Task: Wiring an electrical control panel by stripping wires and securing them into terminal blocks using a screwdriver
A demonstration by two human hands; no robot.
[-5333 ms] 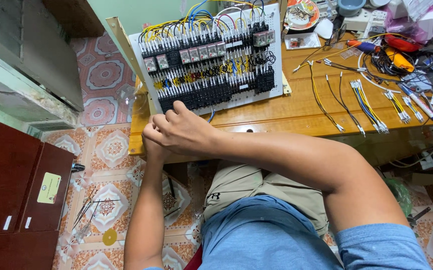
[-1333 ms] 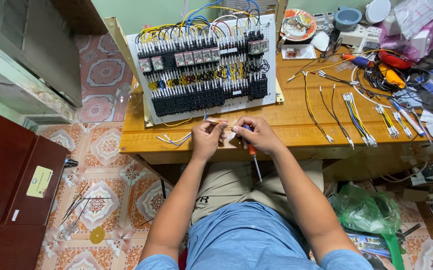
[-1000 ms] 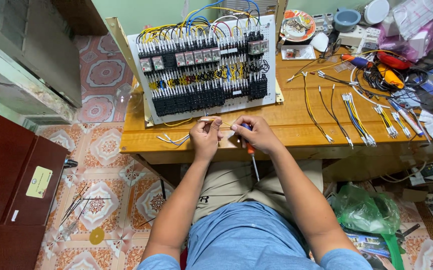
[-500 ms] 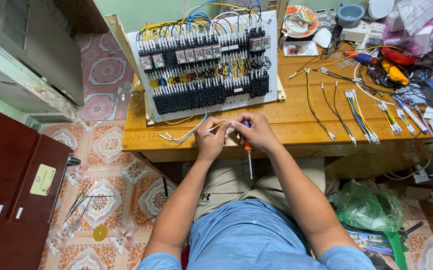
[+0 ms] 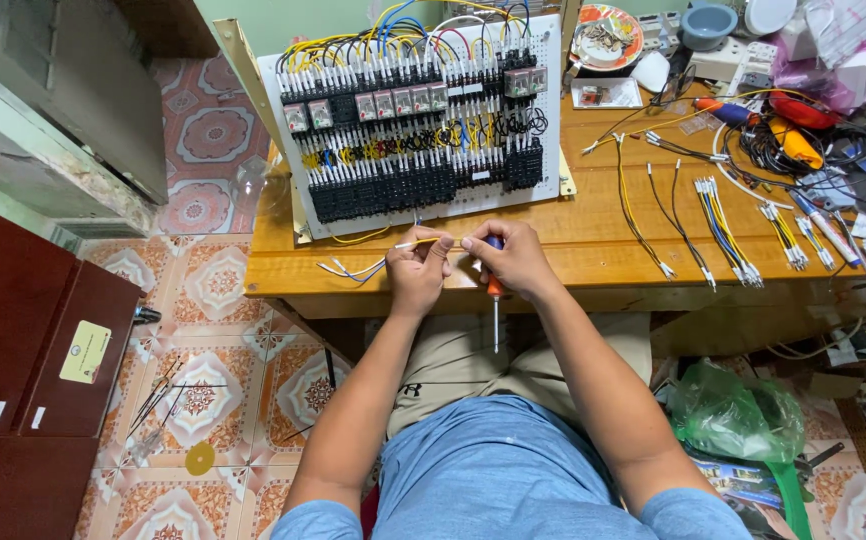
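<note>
Both forearms reached up from the bottom of the frame and met at the table (image 5: 593, 262) edge, mid-frame. The left hand (image 5: 418, 268) pinched a yellow wire (image 5: 405, 243) between curled fingers. The right hand (image 5: 516, 258), closed, gripped a screwdriver (image 5: 494, 300), shaft pointing down toward the lap, just below the panel (image 5: 418, 120).

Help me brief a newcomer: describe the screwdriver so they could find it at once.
Start at the wooden table bearing the white wiring panel. At its front edge, the right hand grips the screwdriver. Unlike the tools far right, it hangs shaft-down below the table edge, with an orange collar.
</note>
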